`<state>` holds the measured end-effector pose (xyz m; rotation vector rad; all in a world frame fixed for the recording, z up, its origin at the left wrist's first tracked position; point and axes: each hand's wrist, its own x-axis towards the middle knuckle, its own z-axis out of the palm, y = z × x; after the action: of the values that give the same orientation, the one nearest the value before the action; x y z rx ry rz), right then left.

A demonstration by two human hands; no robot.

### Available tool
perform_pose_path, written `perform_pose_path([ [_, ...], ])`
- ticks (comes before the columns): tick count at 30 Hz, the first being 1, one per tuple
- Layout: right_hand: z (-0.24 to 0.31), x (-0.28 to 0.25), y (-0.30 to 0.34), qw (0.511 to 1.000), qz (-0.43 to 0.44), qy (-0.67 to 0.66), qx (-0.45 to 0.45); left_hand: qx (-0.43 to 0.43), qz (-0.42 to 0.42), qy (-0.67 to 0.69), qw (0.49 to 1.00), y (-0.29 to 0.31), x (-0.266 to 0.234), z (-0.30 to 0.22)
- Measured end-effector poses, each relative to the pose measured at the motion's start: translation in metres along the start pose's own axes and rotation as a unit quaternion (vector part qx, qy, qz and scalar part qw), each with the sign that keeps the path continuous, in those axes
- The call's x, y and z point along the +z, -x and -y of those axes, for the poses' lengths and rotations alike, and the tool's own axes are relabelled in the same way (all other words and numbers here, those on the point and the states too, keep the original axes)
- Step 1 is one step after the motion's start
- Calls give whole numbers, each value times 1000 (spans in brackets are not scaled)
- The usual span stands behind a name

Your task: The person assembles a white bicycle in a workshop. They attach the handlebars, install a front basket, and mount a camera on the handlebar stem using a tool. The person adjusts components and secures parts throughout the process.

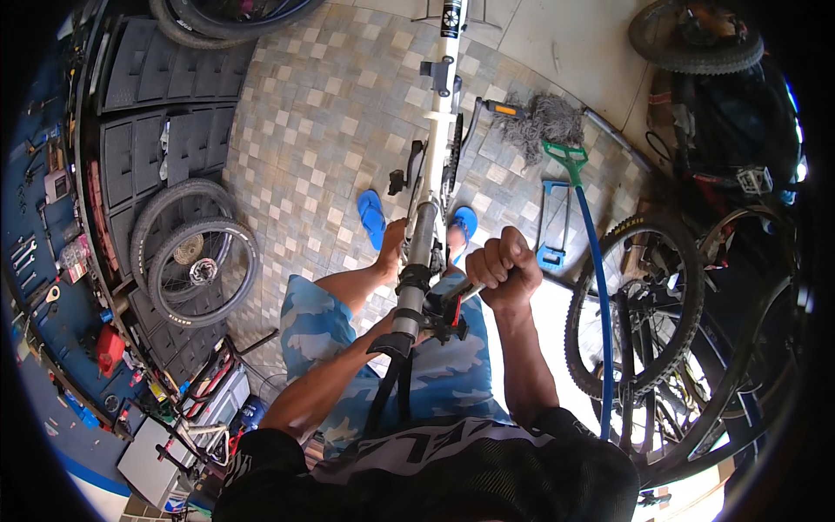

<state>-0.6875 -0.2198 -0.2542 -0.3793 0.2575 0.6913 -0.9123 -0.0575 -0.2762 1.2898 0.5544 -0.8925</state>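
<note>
A person in blue-and-white camouflage shorts (444, 374) and a black patterned shirt (487, 470) bends over a white-painted bicycle frame (433, 165) in a workshop, the frame running up the middle of the view, directly before the body and between the legs. The right hand (504, 271) is curled into a fist, fingers folded around the end of a slim silver metal rod (472, 293), just to the right of a grey cylindrical metal tube (423, 230) in line with the frame. The rod's other end points toward a black-and-red fitting (455, 315) beside the tube; whether the two touch cannot be told. The left hand (383, 331) reaches in from the other side and is mostly hidden behind the tube's lower part, so its grip cannot be told

Below, a blue rubber flip-flop (371, 219) lies beside the person's bare left foot (392, 247) on a floor of beige and grey checkered tiles (304, 113). At left, two black-tyred bicycle wheels (248, 283) lean together against dark grey ribbed panels (130, 157), near a blue tool board (26, 230) hung with wrenches. At right, a long blue pole (600, 296) with a green plastic handle (567, 159) stands near a shaggy grey mop head (552, 122) and a black knobby-tyred wheel (578, 322)
</note>
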Motion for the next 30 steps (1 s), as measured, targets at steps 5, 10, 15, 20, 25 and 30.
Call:
perform_pose_path([
  [5, -5, -1, 0, 1000, 20, -2, 4, 3, 7, 22, 1000, -2, -4, 9],
  [10, -4, -5, 9, 999, 42, -1, 10, 5, 19, 40, 999, 2, -2, 15],
  [15, -6, -15, 12, 997, 69, 0, 25, -1, 24, 52, 998, 4, 1, 22],
  [20, -4, -21, 34, 999, 51, -13, 0, -10, 35, 51, 998, 10, 17, 30],
  [25, -6, -41, 69, 998, 62, 9, 8, -12, 32, 61, 998, 21, 33, 38],
  [30, -7, -27, 64, 999, 2, 42, -26, 12, -12, 31, 999, 24, 41, 62],
])
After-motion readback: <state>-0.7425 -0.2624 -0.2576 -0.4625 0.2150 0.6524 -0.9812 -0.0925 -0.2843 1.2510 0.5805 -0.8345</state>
